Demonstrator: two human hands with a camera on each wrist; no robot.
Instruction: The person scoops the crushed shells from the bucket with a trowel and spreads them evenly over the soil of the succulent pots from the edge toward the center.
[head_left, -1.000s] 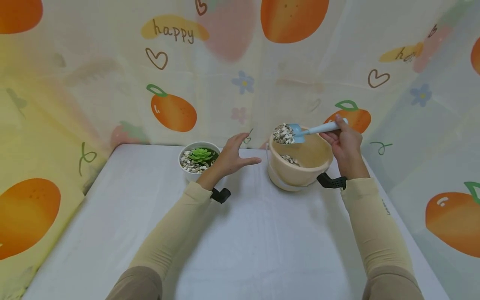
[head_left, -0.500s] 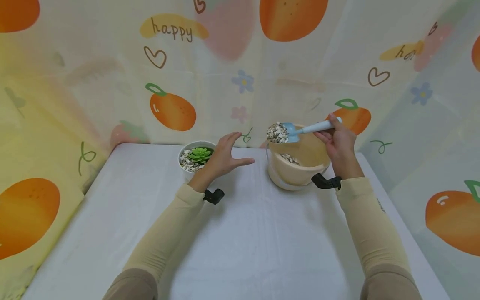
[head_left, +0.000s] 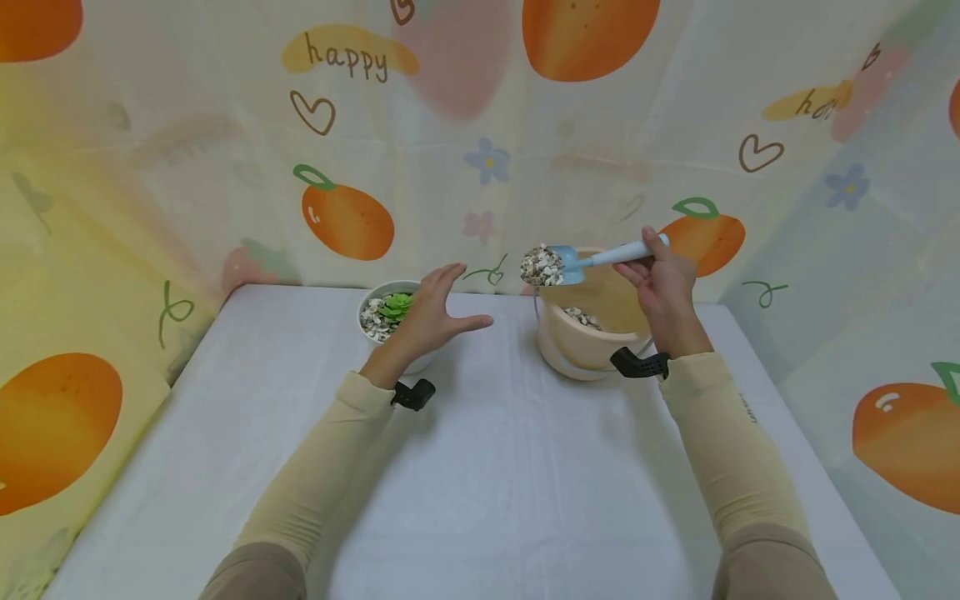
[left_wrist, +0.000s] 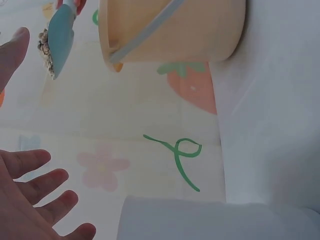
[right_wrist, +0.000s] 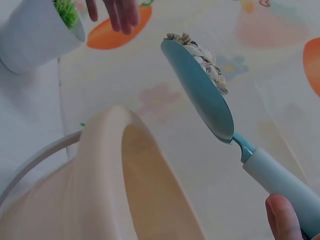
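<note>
In the head view, the pale-blue plastic trowel [head_left: 573,263], heaped with grey-white chips [head_left: 542,266] and gripped in the right hand [head_left: 667,293], has been carried leftward to the left rim of the round peach plastic bucket [head_left: 581,348], while the left hand [head_left: 431,317], fingers spread and holding nothing, has been shifted left too. In the left wrist view, the blade is faced by the left thumb, against which chips could be knocked off if the two were brought together. In the right wrist view, chips are piled above the blade's edge and could be spilled short of the round white pot [right_wrist: 35,35] by a jerk or tilt.

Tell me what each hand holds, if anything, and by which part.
The right hand grips the blue shovel by its pale handle, near the end away from the blade; the left hand holds nothing.
</note>
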